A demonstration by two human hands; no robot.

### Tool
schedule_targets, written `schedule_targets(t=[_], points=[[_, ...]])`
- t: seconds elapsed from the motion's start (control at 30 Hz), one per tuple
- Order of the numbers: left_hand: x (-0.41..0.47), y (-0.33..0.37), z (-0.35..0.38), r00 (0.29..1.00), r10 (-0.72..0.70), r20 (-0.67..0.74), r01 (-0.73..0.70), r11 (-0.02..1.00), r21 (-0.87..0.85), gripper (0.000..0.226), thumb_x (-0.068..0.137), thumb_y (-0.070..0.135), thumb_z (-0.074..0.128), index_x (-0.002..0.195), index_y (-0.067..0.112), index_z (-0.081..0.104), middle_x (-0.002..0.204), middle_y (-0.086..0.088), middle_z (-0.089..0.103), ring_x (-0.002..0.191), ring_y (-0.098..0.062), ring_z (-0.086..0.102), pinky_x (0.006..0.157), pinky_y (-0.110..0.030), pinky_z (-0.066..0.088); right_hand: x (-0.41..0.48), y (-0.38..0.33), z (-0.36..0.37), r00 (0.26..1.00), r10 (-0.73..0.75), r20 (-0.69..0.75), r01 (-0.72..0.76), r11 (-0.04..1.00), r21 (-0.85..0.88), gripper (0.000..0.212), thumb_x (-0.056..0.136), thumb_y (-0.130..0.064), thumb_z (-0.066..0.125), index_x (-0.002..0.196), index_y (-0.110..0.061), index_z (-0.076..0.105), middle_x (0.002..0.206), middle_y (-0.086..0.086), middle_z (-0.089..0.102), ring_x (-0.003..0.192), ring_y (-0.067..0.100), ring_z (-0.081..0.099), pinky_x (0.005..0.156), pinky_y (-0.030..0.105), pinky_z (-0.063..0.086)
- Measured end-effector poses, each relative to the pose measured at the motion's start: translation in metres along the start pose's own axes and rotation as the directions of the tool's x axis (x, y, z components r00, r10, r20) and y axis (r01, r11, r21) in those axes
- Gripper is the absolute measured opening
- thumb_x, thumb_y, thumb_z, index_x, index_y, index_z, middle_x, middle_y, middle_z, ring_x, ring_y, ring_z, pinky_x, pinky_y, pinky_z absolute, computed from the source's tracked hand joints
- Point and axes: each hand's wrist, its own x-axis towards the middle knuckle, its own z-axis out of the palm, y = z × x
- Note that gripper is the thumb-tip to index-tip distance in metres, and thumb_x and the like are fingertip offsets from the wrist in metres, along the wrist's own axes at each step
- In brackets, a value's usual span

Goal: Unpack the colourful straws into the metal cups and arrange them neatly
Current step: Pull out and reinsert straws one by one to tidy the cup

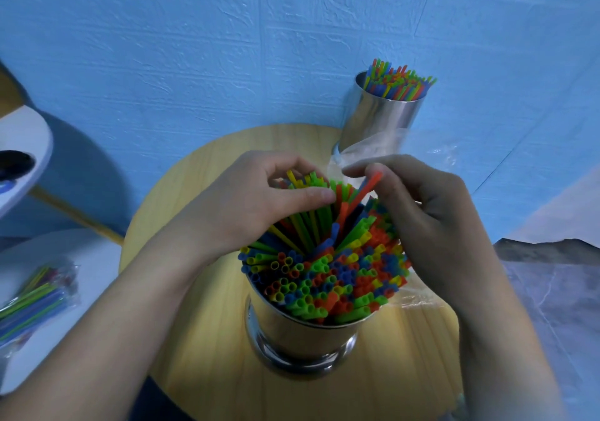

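Observation:
A metal cup (302,339) stands near the front of the round wooden table (201,339), packed with colourful straws (328,277). My left hand (259,199) grips a bunch of green and yellow straws leaning out of the cup's far side. My right hand (418,206) pinches a single orange straw (368,186) just above the cup. A second metal cup (380,122) full of straws (397,83) stands at the table's far right edge by the wall.
Crumpled clear plastic wrapping (373,147) lies between the two cups. A sealed bag of straws (35,297) rests on a white surface at the left. A white round table (22,147) sits further left. The blue wall (194,47) is right behind.

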Motion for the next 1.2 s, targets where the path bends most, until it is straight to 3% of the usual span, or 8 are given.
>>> schedule_targets(t=[0.1, 0.23, 0.37, 0.47, 0.57, 0.8, 0.93, 1.2], points=[[0.0016, -0.0004, -0.0001, 1.000, -0.001, 0.012, 0.001, 1.000, 0.011, 0.031, 0.070, 0.052, 0.072, 0.092, 0.032, 0.076, 0.079, 0.007, 0.076, 0.071, -0.009, 0.073, 0.071, -0.027, 0.058, -0.0003, -0.0019, 0.0016, 0.999, 0.036, -0.003, -0.036, 0.999, 0.036, 0.022, 0.099, -0.042, 0.054, 0.095, -0.039, 0.075, 0.095, -0.011, 0.073, 0.093, 0.012, 0.067, 0.075, 0.030, 0.052], [0.0035, -0.0019, -0.0001, 1.000, -0.003, 0.011, 0.003, 0.999, 0.043, 0.014, 0.081, 0.042, 0.077, 0.094, 0.036, 0.076, 0.084, 0.003, 0.077, 0.076, -0.011, 0.074, 0.075, -0.032, 0.060, 0.0000, 0.0009, 0.0014, 0.992, 0.121, 0.025, -0.122, 0.990, 0.073, 0.018, 0.103, -0.028, 0.060, 0.098, -0.034, 0.076, 0.086, -0.018, 0.072, 0.082, 0.010, 0.069, 0.064, 0.023, 0.054], [0.0047, -0.0014, 0.0002, 1.000, -0.001, 0.026, 0.000, 0.998, 0.064, 0.007, 0.088, 0.035, 0.075, 0.094, 0.036, 0.077, 0.081, 0.001, 0.078, 0.073, -0.013, 0.075, 0.076, -0.037, 0.061, 0.0006, -0.0001, 0.0016, 0.984, 0.151, 0.093, -0.159, 0.983, 0.091, 0.027, 0.104, -0.023, 0.056, 0.091, -0.031, 0.077, 0.087, -0.014, 0.074, 0.088, 0.011, 0.070, 0.070, 0.023, 0.056], [0.0049, -0.0025, 0.0004, 0.999, 0.010, 0.031, -0.012, 0.998, 0.059, 0.006, 0.089, 0.034, 0.074, 0.093, 0.039, 0.076, 0.083, 0.002, 0.078, 0.075, -0.014, 0.076, 0.078, -0.040, 0.061, 0.0013, -0.0019, 0.0017, 0.984, 0.145, 0.105, -0.157, 0.982, 0.109, 0.026, 0.096, -0.032, 0.053, 0.088, -0.033, 0.077, 0.088, -0.014, 0.075, 0.090, 0.010, 0.069, 0.071, 0.022, 0.055], [0.0047, -0.0034, 0.0018, 0.999, 0.041, 0.026, -0.042, 0.997, 0.057, 0.007, 0.089, 0.031, 0.075, 0.092, 0.037, 0.074, 0.084, 0.006, 0.077, 0.077, -0.010, 0.073, 0.076, -0.032, 0.059, 0.0011, -0.0018, 0.0011, 0.984, 0.147, 0.106, -0.158, 0.981, 0.114, 0.025, 0.091, -0.035, 0.053, 0.088, -0.031, 0.078, 0.089, -0.011, 0.075, 0.089, 0.012, 0.069, 0.072, 0.026, 0.056], [0.0048, -0.0064, 0.0015, 0.995, 0.102, 0.020, -0.103, 0.992, 0.075, 0.009, 0.086, 0.034, 0.077, 0.089, 0.040, 0.072, 0.086, 0.015, 0.073, 0.086, -0.006, 0.066, 0.080, -0.024, 0.051, 0.0001, -0.0024, -0.0009, 0.985, 0.120, 0.120, -0.136, 0.982, 0.132, 0.023, 0.092, -0.033, 0.056, 0.087, -0.032, 0.078, 0.088, -0.013, 0.074, 0.088, 0.011, 0.068, 0.068, 0.019, 0.055], [0.0047, -0.0027, 0.0021, 0.991, 0.132, 0.027, -0.133, 0.989, 0.058, 0.007, 0.084, 0.030, 0.078, 0.086, 0.033, 0.072, 0.082, 0.013, 0.073, 0.078, 0.000, 0.065, 0.074, -0.014, 0.048, -0.0009, -0.0015, -0.0016, 0.987, 0.110, 0.115, -0.124, 0.984, 0.126, 0.022, 0.093, -0.033, 0.056, 0.089, -0.035, 0.077, 0.089, -0.013, 0.074, 0.089, 0.013, 0.068, 0.069, 0.025, 0.057], [0.0046, 0.0003, 0.0027, 0.988, 0.156, 0.017, -0.157, 0.987, 0.034, 0.023, 0.074, 0.045, 0.074, 0.088, 0.027, 0.072, 0.084, 0.009, 0.074, 0.081, -0.003, 0.068, 0.078, -0.020, 0.051, -0.0019, -0.0007, -0.0029, 0.991, 0.082, 0.102, -0.095, 0.987, 0.130, 0.018, 0.091, -0.037, 0.061, 0.089, -0.041, 0.078, 0.091, -0.007, 0.072, 0.087, 0.017, 0.065, 0.072, 0.034, 0.054]])
